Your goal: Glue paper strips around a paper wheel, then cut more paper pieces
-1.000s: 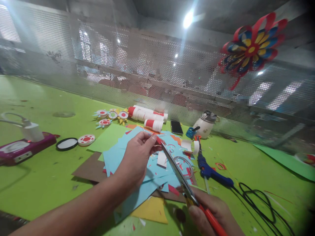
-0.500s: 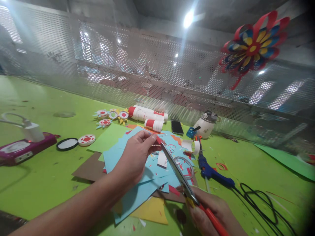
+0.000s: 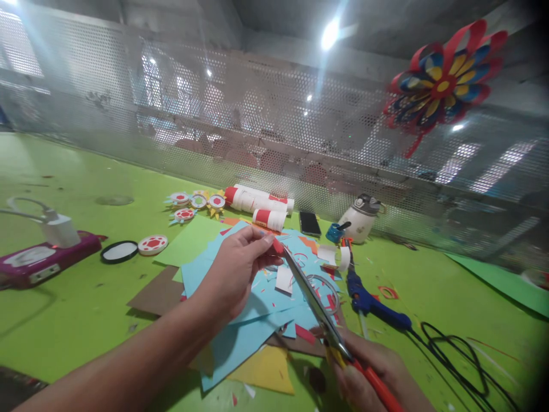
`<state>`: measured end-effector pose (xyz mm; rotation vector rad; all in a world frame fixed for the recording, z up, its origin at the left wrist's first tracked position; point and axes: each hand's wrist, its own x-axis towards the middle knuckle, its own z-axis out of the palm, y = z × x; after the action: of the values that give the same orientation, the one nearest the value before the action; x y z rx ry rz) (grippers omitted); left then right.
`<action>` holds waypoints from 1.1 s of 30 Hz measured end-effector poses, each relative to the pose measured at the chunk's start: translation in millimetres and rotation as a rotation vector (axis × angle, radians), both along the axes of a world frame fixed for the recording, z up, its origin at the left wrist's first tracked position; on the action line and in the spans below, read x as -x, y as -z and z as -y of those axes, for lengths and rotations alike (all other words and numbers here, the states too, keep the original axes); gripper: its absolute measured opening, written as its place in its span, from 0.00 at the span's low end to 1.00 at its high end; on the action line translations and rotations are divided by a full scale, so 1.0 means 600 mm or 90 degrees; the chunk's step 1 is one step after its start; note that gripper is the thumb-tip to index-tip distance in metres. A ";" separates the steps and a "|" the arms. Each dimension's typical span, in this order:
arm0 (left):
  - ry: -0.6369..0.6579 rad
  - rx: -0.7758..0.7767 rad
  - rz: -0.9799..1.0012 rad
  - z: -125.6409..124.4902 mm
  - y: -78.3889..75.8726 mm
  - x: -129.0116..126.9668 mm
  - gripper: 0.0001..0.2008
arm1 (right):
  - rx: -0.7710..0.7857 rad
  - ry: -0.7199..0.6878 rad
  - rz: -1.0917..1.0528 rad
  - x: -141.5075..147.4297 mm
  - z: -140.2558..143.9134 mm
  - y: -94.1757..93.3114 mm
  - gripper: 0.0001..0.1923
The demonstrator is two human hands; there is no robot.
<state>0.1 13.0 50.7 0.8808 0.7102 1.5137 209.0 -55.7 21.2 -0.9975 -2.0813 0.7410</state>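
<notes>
The left hand pinches a small red paper piece; the right hand grips the scissors, which should close slowly beside the fingertips.

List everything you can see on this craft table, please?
paper sheets: several, mostly light blue, also yellow, brown, green; table centre
red paper scrap: one, at left fingertips
scissors: one, red handle, blades at the scrap
glue bottles: three, white and red, by the mesh wall
glue gun: one, blue, right of the paper
phone: one, black
paper flower: one, red, blue, yellow; on the mesh
left hand: pinches the scrap
right hand: grips the scissors
</notes>
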 end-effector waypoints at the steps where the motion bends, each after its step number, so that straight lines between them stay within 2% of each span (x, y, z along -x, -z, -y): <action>1: 0.001 0.002 0.001 0.001 -0.001 0.001 0.07 | -0.009 -0.002 0.002 -0.001 -0.001 0.000 0.18; 17: 0.028 -0.009 -0.033 -0.002 -0.006 0.006 0.06 | -0.038 -0.039 0.050 -0.008 -0.002 -0.008 0.20; 26: 0.028 -0.008 -0.026 -0.004 -0.004 0.007 0.06 | -0.006 -0.033 0.037 -0.008 -0.002 -0.007 0.23; 33: 0.034 -0.014 -0.025 -0.003 -0.004 0.007 0.06 | 0.046 -0.056 0.008 -0.007 -0.002 -0.007 0.20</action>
<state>-4.3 14.9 52.9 0.9408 0.6950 1.4626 213.3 -54.6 25.7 -0.9558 -2.1334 0.8615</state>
